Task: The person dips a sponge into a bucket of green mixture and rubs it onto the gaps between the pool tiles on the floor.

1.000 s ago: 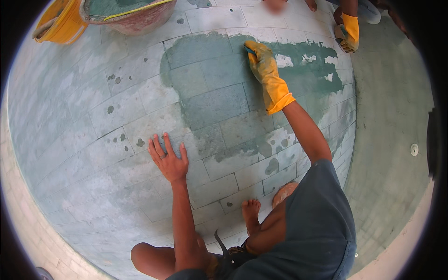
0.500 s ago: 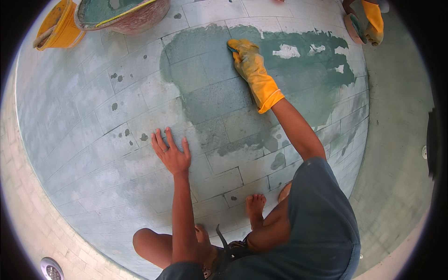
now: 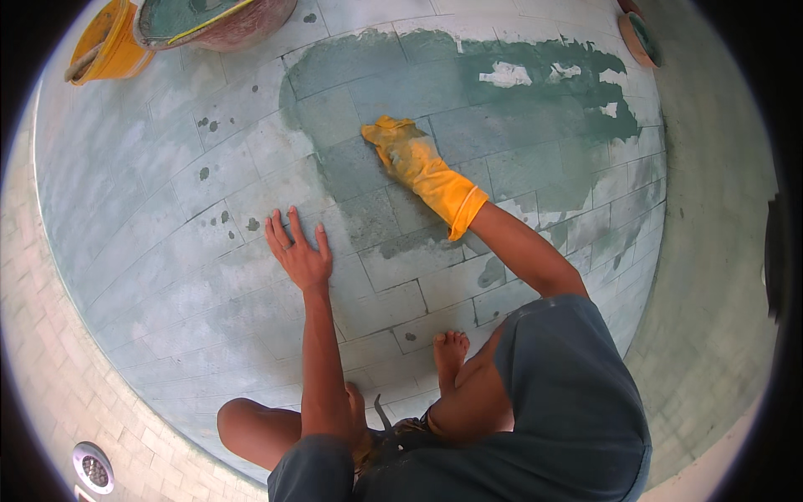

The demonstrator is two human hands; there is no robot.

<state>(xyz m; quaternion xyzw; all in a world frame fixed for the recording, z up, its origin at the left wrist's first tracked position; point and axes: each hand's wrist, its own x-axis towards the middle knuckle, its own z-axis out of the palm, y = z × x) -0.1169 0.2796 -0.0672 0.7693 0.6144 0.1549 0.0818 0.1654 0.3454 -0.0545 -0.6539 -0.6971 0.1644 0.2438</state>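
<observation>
My left hand [image 3: 299, 251] is bare, fingers spread on the pale tiles [image 3: 217, 293], left of and below a wet grey-green patch [image 3: 335, 58] of smeared paste. My right hand [image 3: 397, 155], in a stained orange rubber glove, presses on the middle-left of that patch with fingers bunched together; what they hold, if anything, is hidden under the glove's hand. The paste is thicker and darker at the upper right, with white gaps in it.
A yellow bucket [image 3: 115, 58] with a tool in it and a large tub [image 3: 234, 29] of green mix sit at the upper left. A small round container [image 3: 637, 42] is at the upper right. A round fixture [image 3: 92, 464] is in the lower-left surface, near my bare feet and knees.
My right hand has moved down and left across the wet patch. My left hand has shifted slightly up. The other person's gloved hand at the top right has left view, leaving the small container visible.
</observation>
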